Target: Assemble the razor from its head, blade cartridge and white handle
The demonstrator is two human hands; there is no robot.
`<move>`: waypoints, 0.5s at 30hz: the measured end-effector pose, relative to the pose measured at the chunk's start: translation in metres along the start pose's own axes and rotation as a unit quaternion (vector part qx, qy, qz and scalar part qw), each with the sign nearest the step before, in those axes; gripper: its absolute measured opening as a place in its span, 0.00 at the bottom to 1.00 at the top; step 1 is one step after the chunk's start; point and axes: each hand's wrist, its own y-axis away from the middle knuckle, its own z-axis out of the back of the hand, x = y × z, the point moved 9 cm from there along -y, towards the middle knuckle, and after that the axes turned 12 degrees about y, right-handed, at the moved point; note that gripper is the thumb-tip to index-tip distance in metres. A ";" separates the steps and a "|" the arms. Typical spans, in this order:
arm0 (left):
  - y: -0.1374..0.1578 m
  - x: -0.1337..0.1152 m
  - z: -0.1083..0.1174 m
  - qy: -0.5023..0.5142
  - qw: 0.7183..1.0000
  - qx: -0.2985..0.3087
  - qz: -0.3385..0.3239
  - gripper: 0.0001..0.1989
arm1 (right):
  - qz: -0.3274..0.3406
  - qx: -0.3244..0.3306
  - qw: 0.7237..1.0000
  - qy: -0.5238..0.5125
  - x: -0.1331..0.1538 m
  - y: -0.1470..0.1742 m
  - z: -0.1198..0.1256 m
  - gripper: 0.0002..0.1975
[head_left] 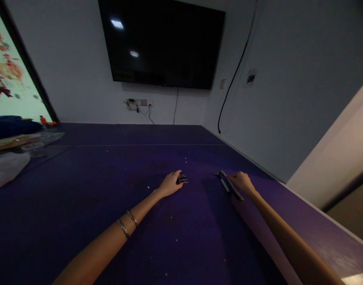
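TV (165,43) (blk) beyond L hand (170,184)

Wall-mounted flat-screen television (169,43), reflecting two lights (117,24), and sockets (144,102) above the far edge of the purple surface (196,229); grey walls (65,59) meeting at its far-right corner; bright, red-marked panel (19,85) beside its far-left corner.

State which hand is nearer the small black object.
Left: the left hand is at the left edge of the small black object; the right hand is away to its right.
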 end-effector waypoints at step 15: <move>0.018 -0.090 -0.010 0.043 0.990 0.055 -0.121 0.35 | 0.382 0.065 0.917 -0.091 0.165 0.095 0.038 0.34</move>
